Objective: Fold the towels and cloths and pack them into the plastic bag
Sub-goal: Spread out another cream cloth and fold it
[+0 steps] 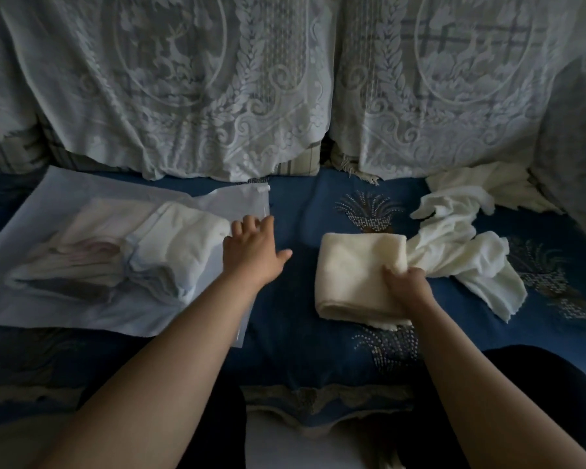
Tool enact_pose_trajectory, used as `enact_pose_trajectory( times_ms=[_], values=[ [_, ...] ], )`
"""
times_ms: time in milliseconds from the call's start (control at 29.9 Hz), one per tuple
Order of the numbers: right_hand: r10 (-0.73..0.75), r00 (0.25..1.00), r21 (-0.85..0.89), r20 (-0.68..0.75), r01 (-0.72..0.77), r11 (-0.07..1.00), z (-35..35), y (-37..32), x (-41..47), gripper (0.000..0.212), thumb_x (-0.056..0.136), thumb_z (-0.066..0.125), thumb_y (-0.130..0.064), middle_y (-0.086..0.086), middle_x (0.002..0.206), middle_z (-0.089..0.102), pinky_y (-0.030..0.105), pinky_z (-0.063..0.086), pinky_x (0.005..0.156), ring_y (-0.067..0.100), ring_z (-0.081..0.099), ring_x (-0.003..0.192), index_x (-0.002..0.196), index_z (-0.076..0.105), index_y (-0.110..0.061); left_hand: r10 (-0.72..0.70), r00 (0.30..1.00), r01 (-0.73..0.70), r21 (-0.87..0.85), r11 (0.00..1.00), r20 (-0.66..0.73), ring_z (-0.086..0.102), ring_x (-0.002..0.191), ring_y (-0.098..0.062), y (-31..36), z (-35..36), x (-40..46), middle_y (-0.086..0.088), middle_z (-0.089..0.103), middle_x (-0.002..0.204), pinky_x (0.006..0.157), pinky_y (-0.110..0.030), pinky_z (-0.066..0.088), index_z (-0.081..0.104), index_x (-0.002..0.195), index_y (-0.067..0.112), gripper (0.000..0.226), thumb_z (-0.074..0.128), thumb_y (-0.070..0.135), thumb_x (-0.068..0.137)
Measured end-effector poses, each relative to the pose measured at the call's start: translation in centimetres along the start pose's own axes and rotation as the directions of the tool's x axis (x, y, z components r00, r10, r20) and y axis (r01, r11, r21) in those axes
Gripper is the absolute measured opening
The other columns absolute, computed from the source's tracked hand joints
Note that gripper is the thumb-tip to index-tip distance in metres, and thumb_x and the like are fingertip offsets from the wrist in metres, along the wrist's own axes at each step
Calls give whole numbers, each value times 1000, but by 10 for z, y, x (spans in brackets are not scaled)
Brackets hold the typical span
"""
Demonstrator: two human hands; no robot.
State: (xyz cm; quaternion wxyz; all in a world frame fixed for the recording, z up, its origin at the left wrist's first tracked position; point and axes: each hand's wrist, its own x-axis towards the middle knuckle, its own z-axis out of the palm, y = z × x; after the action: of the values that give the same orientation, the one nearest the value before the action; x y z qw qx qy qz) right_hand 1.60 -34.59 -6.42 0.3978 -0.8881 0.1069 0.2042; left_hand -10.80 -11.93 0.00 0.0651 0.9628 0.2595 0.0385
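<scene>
Right hand (407, 286) pinches folded towel (359, 275) — left hand (251, 252), grip open, should spread plastic bag (82, 306) mouth wide — then slide it flat.

Both bare forearms reach forward, well apart. The left hand (251, 250) lies palm down, fingers spread loosely, at the plastic bag's (82, 313) open edge. The right hand (407, 285), right of the bag, pinches the folded towel (356, 265).

Fluffy terry towel (359, 275), translucent matt plastic bag (65, 194)
</scene>
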Motion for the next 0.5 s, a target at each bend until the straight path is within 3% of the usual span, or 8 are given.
enact_pose_trajectory(
  times_ms=[100, 167, 234, 334, 401, 501],
  values=[
    [81, 975, 242, 207, -131, 961, 2, -6, -4, 84, 74, 74, -46, 20, 129, 54, 47, 47, 96, 38, 56, 112, 136, 39, -1, -3, 1000, 5, 121, 993, -13, 33, 122, -30, -7, 14, -5, -9, 27, 139, 92, -40, 37, 7, 149, 24, 90, 63, 46, 82],
    [91, 917, 440, 389, -272, 856, -1, -10, -15, 62, 74, 76, -40, 18, 113, 63, 52, 55, 81, 37, 64, 96, 120, 51, -8, -13, 997, 25, 140, 990, -82, 37, 115, -29, -13, 19, -9, -9, 29, 133, 85, -37, 40, 0, 150, 25, 96, 66, 31, 80],
    [-18, 877, 562, 480, -292, 774, -2, -17, -28, 39, 81, 70, -34, 17, 103, 67, 49, 59, 63, 34, 68, 81, 108, 53, -12, -38, 991, 51, 97, 994, -125, 45, 106, -29, -22, 18, -12, -13, 35, 127, 77, -34, 43, 2, 150, 22, 91, 61, 18, 81],
    [-191, 918, 639, 348, -83, 765, 10, -40, -43, 50, 82, 68, -33, 16, 107, 66, 45, 59, 70, 32, 66, 90, 121, 49, -9, -74, 982, 72, -17, 997, -176, 56, 97, -33, -34, 7, -12, -16, 51, 116, 67, -36, 40, 28, 140, 11, 57, 49, 13, 88],
    [-270, 927, 574, 261, 76, 816, 29, -65, -53, 48, 82, 64, -29, 14, 103, 65, 41, 57, 75, 28, 64, 89, 121, 49, -6, -100, 973, 77, -119, 990, -209, 59, 93, -34, -43, 2, -10, -14, 57, 110, 66, -35, 41, 50, 122, 8, 34, 46, 18, 90],
    [-352, 868, 378, 349, 214, 901, 69, -104, -68, 61, 75, 62, -28, 19, 113, 62, 46, 55, 85, 32, 63, 97, 128, 45, -2, -170, 951, 85, -311, 947, -257, 62, 91, -32, -55, -2, -8, -8, 65, 100, 71, -33, 46, 67, 102, 13, 25, 49, 23, 88]
  ],
)
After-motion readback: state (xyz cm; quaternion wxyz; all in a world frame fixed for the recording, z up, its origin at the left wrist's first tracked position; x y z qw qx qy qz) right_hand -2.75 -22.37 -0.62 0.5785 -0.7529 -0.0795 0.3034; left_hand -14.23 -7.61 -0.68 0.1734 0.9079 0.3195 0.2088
